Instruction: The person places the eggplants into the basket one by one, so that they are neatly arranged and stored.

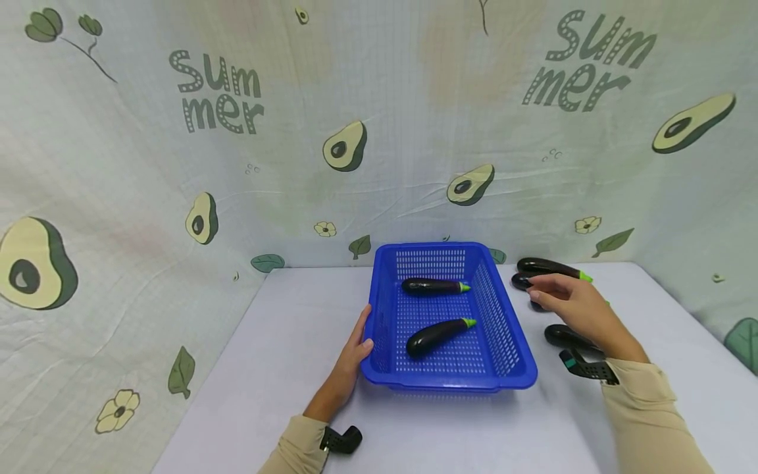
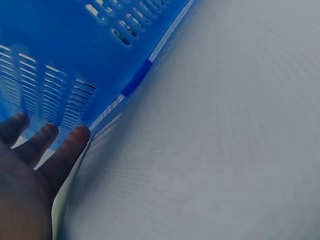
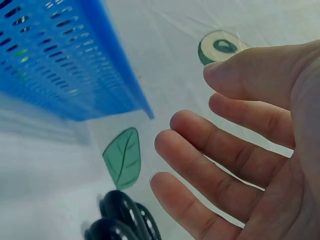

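A blue plastic basket with slotted walls stands in the middle of the table. Inside it lie two dark, glossy eggplants with green stem ends, one eggplant toward the back and another eggplant nearer the front. My left hand rests on the basket's left side, its thumb at the rim. In the left wrist view its straight fingers lie against the outer wall. Above several eggplants right of the basket hovers my right hand, fingers loosely bent and holding nothing. It partly hides some of them.
A white-covered table carries everything. Behind and beside it hangs a pale cloth printed with avocados and leaves. The closest eggplant on the right lies partly beneath my right wrist. A black strap device sits on each wrist.
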The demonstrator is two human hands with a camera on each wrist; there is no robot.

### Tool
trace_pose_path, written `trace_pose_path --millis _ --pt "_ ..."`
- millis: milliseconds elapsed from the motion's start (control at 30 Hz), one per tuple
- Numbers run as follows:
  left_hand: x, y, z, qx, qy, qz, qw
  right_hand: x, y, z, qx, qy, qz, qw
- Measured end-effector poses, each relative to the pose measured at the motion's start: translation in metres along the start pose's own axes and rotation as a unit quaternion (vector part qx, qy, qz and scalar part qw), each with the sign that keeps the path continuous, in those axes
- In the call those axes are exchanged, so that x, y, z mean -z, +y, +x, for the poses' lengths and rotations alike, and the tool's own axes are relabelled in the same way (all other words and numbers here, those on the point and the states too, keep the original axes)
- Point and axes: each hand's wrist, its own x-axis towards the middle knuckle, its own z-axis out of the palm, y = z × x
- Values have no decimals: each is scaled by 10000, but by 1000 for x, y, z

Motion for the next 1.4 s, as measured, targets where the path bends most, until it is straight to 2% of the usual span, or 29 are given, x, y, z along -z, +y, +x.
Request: trace_pose_path --millis 400,933,1233,1400 --pt "2 5 1 66 -37 -18 10000 -2 18 -9 -26 125 -341 9993" --pt "1 7 3 68 -12 -177 9998 22 40 -16 6 315 -575 9978" --pt "1 2 2 50 -57 -189 9998 30 63 -32 -227 9 -664 9975" --pt "2 1 2 39 -73 -158 9998 33 70 -34 -449 -434 -789 9949"
